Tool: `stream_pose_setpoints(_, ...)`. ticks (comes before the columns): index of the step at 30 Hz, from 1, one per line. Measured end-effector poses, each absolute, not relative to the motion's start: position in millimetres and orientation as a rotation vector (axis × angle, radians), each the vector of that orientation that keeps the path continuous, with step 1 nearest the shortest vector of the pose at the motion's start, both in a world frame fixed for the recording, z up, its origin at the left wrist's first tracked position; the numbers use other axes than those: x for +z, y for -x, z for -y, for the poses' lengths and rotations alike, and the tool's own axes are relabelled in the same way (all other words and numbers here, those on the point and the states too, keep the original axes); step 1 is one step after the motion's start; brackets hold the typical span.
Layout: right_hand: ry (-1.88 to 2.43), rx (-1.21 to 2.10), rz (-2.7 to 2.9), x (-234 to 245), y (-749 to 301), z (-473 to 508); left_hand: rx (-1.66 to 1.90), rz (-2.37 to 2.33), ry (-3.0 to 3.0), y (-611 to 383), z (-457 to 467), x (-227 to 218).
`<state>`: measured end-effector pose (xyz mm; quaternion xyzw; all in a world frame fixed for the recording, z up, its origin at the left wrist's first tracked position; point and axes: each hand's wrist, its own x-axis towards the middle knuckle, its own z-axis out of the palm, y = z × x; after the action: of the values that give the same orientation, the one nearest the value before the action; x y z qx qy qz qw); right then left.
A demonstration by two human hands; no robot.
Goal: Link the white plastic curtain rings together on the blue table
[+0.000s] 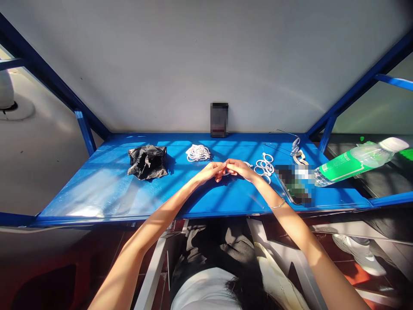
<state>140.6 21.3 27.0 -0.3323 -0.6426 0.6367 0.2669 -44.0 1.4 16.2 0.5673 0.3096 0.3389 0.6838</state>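
The left hand (211, 171) and right hand (240, 168) meet at the fingertips above the blue counter (106, 178); a white ring (226, 174) shows partly at their fingers, though I cannot tell how firmly either grips it. Loose white rings (264, 165) lie just beside the right hand, a white bundle (198, 153) beyond the left, near a crumpled black bag (147, 162).

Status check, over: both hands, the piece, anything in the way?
Left grip and right grip together over blue table. White piece where they meet, mostly hidden; hold unclear. Nearest clutter: loose white rings close beside right grip.
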Motion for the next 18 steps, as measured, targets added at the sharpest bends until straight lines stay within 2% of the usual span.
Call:
stream_pose_setpoints(6, 0.868, 1.818, 1.748, 24.6, -141.0, -21.0, 0.617, -0.62, -1.18, 47.5, -1.4, 14.9)
stream_pose_setpoints(18, 0.819, 1.864, 1.597, 27.8, -134.6, -14.6, 0.686, -0.458, -1.075, 40.2, 6.1, 19.4)
